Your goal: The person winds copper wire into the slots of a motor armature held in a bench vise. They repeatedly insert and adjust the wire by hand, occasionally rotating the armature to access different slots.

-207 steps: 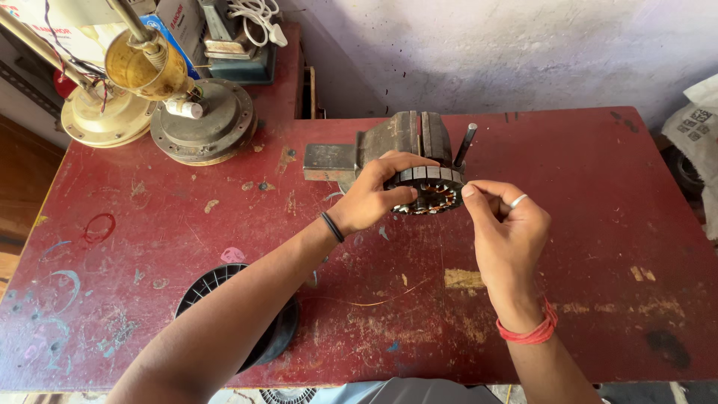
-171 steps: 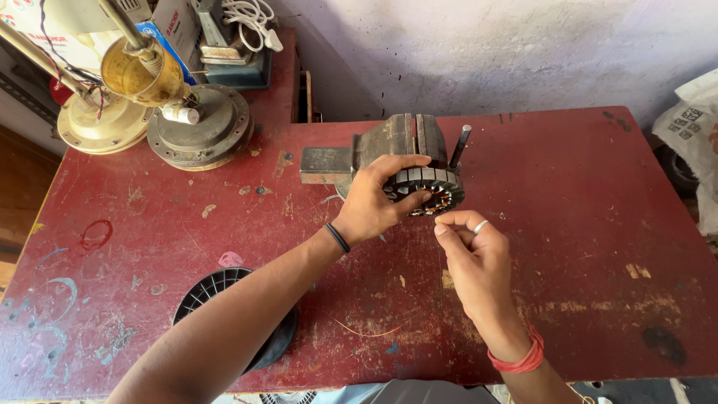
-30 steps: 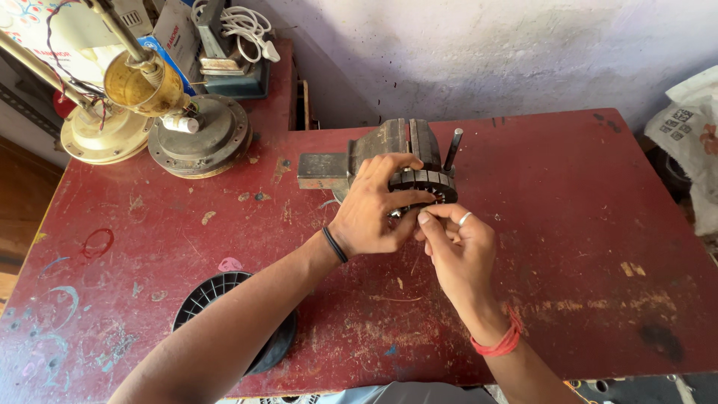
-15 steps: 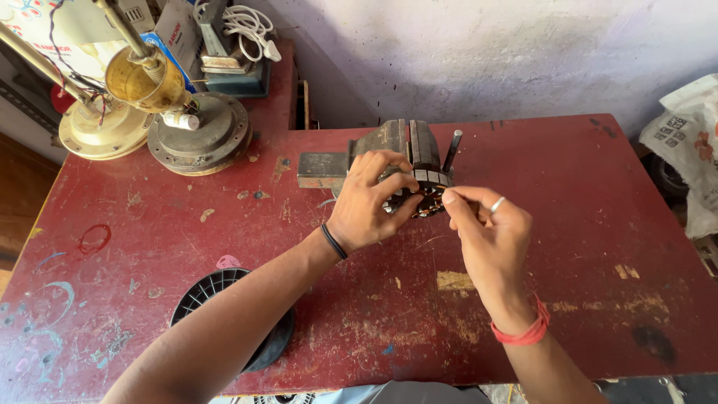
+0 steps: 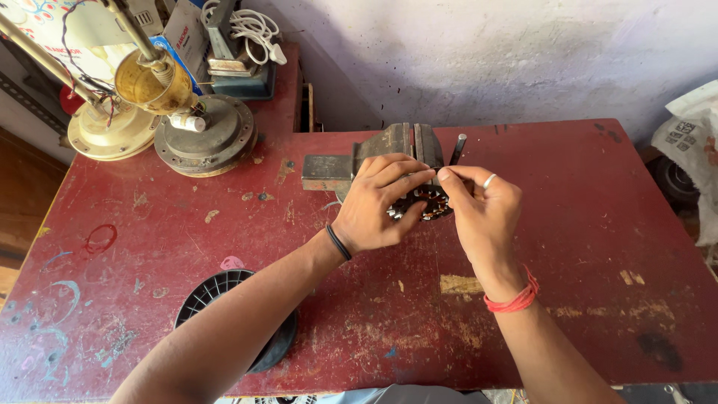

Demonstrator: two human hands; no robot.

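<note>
A round motor stator (image 5: 423, 203) was gripped by the left hand (image 5: 378, 202) and pinched at its right edge by the right hand (image 5: 482, 213), just in front of a bench vise (image 5: 374, 153). Bare red table (image 5: 583, 224) lay open rightward; a black spool (image 5: 232, 318) overhung the near edge.

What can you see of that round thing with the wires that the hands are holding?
The round motor core is mostly hidden. A dark ring with pale metal teeth and coppery wire windings shows between the fingers. It sits in front of the grey bench vise, above the red table. The left hand wraps over its left side; the right hand pinches at its right edge.
</note>
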